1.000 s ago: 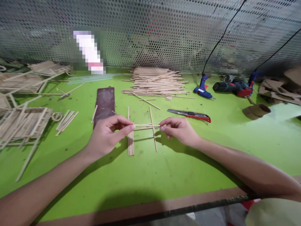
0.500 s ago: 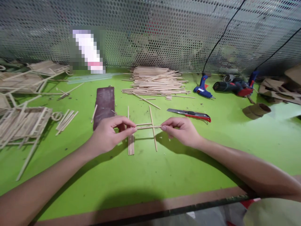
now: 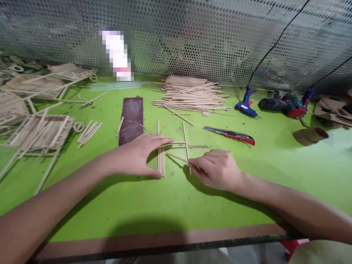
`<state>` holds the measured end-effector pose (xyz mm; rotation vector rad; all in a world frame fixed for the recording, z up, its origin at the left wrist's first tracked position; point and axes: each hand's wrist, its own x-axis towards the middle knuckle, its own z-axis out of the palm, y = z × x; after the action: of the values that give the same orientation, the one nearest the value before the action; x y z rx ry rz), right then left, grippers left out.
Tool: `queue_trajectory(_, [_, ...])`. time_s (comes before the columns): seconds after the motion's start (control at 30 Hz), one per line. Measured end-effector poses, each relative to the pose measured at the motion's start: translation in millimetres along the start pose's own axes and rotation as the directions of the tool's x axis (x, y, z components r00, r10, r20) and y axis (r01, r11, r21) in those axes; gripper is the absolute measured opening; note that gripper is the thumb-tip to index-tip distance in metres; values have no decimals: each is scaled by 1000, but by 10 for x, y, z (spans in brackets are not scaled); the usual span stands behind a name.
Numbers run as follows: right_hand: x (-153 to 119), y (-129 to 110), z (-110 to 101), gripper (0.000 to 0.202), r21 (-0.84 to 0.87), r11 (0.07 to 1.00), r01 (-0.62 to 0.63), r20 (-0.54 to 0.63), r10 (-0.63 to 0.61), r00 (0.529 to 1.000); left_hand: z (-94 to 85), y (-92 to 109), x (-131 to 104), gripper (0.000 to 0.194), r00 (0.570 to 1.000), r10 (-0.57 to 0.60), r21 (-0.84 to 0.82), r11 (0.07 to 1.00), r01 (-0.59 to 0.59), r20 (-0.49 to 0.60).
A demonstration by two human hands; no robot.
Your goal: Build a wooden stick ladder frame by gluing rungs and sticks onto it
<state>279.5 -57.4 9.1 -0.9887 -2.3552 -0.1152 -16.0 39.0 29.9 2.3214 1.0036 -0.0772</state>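
Note:
My right hand [image 3: 216,170] pinches one end of a thin wooden stick [image 3: 176,157], whose other end points left over the green table. My left hand [image 3: 137,154] is spread, thumb and fingers apart, around several short sticks [image 3: 161,163] lying side by side. Between the hands, two crosswise sticks [image 3: 178,147] run from that bundle to a long upright stick [image 3: 184,134]. The left fingertips are at the far crosswise stick; whether they touch it is hard to tell.
A brown block [image 3: 132,117] lies beyond my left hand, a cutter knife [image 3: 229,135] beyond my right. Farther back are a stick pile [image 3: 192,93], a blue glue gun [image 3: 245,104] and a bamboo ring [image 3: 310,135]. Stick frames [image 3: 41,134] stand at left.
My left hand has let go of the stick and opened. My right hand has moved nearer with a stick in its pinch. Two crosswise sticks now lie between the uprights. The view has shifted slightly.

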Motion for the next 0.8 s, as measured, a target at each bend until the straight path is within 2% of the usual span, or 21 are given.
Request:
queue_trajectory(0.13, [36,-11,34,34,-74,997,17,50,-13,999,60,33,29,115,1000,19,11,1000,-19,-2])
queue_trajectory(0.37, [94,-56,55,34,-110,981,162,55,-156,986,144,118,49,115,997,51,24,998,-49,-62])
queue_trajectory(0.53, [100,-98,81,30,-45,993,105,110,-100,989,186,75,66,110,987,113,16,994,-112,-112])
queue_trajectory(0.7, [106,-76,156,19,162,986,34,122,-54,991,221,21,84,109,982,126,-8,992,-129,-138])
queue_trajectory(0.8, [111,-76,192,17,214,977,14,125,-42,991,236,9,92,112,982,134,-9,991,-136,-135])
